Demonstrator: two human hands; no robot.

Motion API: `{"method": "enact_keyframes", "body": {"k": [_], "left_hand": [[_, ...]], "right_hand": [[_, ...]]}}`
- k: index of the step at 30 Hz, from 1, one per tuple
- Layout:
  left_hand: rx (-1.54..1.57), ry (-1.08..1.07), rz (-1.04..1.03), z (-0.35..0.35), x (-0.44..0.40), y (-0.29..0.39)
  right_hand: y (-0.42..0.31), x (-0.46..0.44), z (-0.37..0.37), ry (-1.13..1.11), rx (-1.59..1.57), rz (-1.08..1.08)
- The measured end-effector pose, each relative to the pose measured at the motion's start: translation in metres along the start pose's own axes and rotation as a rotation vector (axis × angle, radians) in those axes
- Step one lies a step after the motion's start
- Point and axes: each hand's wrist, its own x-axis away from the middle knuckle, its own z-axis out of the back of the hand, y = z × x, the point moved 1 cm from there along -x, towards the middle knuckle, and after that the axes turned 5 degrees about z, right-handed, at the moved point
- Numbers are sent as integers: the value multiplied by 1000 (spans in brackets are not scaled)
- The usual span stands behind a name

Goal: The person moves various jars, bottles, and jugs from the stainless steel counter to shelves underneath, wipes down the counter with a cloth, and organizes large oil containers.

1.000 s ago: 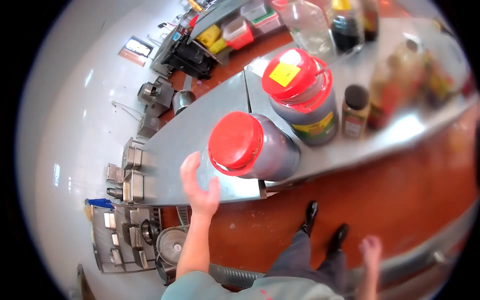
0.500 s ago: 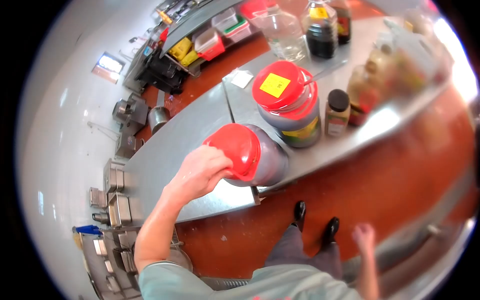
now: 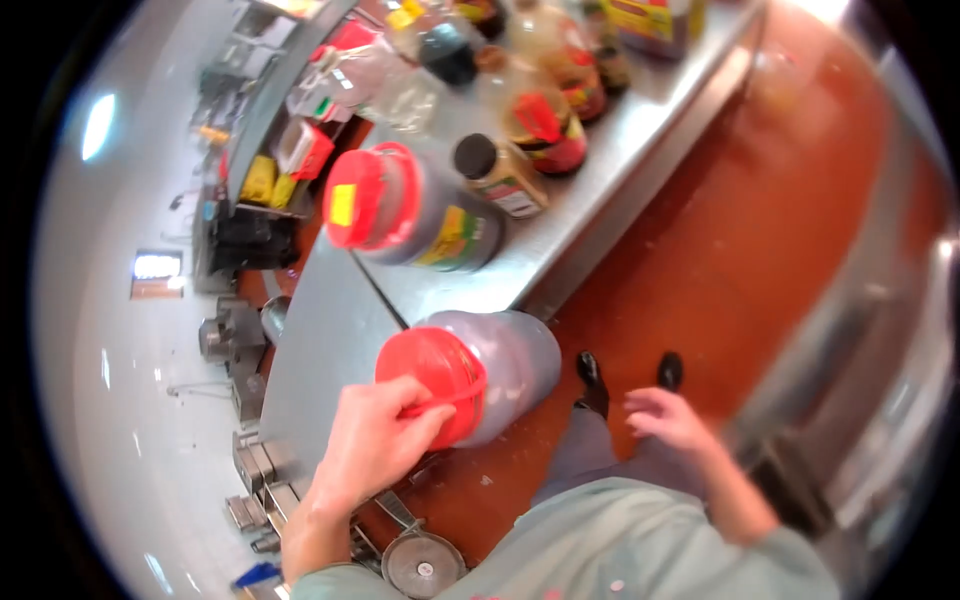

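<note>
My left hand (image 3: 372, 440) is closed on the red handle of a large plastic jar (image 3: 518, 365). The jar has a red lid (image 3: 422, 375) and cloudy, greyish-purple sides. It is near the edge of the steel table; whether its base touches the top I cannot tell. My right hand (image 3: 675, 420) hangs low over the floor, fingers apart and holding nothing. Farther back stands a second red-lidded jar (image 3: 465, 240) with a yellow label. Beside it is a small black-capped bottle (image 3: 500, 175) with tan contents.
Several sauce bottles, one with a red and yellow label (image 3: 545, 135), crowd the far part of the steel table (image 3: 335, 310). A round metal pan (image 3: 424, 566) is below on the left. Yellow and red bins (image 3: 262, 180) sit on a shelf farther off. The floor (image 3: 700, 260) is reddish-brown.
My view has swung to the right. The jar in my left hand has come nearer to my body and the table's edge. My right hand has risen and moved inward.
</note>
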Motion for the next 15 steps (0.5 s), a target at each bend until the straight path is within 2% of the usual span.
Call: {"method": "enact_keyframes", "body": {"k": [2,4,7,9,11,12,13,15], "left_hand": [[32,-47,-36,-26,1,10],[215,-143,34,-57,-10,25],[198,-300,3,-129,-42,6],[227,-346,81,-188,-71,-10],[244,-343,116,-246,-97,-34],[231,-329,132,-280,-119,-49],[234,-305,116,-313,-137,-64],[229,-264,89,-370,-166,-94]], "right_hand": [[-6,8,-16,-91,-128,-6],[-18,18,-26,73,-199,13],[18,1,2,338,-71,9],[54,-19,23,502,-40,-6],[105,-59,56,596,168,45],[128,-86,80,607,337,76],[123,-101,88,537,425,18],[114,-118,98,571,306,37]]}}
